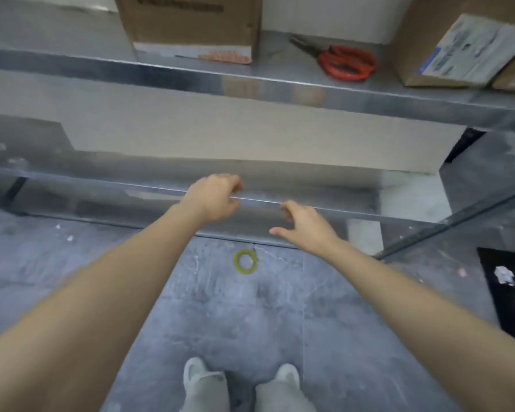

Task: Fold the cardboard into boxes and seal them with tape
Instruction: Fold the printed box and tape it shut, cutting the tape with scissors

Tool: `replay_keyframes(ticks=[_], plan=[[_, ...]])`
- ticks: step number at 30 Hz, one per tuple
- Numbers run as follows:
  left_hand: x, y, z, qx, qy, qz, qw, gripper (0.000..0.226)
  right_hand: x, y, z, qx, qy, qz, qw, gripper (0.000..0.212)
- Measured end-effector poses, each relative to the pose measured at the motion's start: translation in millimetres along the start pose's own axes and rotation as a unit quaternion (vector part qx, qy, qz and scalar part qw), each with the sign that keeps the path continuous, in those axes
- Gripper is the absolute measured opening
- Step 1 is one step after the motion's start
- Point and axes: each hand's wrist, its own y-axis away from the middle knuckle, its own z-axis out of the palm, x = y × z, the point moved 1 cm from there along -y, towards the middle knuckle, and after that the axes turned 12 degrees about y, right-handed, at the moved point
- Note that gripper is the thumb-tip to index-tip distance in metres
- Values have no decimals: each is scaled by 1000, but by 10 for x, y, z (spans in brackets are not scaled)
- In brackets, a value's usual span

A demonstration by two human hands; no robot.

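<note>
Both arms stretched toward twelve o'clock, left hand (pixel 217 197) and right hand (pixel 304 227) loosely curled and empty, near the flat cardboard (pixel 250 135) on the lower shelf (pixel 354 211); best, I judged, to grip its near edge wider apart and slide it out level.

Glossy metal shelf (pixel 280 84), matt cardboard box (pixel 191 25), rough concrete floor (pixel 235 307).

cardboard box (pixel 191 22) cropped above, its print blurred
</note>
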Motion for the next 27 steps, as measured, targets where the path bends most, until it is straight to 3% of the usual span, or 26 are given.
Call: replay_keyframes(ticks=[7, 16, 22, 27], plan=[[-1119, -620, 1771, -35, -35, -1, 999, 35, 574, -835, 1818, -7, 41, 21, 999, 59], [-2327, -1338, 3864, -47, -78, 14, 996, 35, 1026, -1932, 4131, -65, 143, -44, 987, 47], [-2824, -1562, 4646, -75, -127, 26, 989, 39, 1144, -2355, 5041, -110, 202, -82, 970, 47], [-3076, -1583, 5104, -149, -165, 30, 974, 37, 1256, -2457, 5447, -116, 270, -110, 950, 34]])
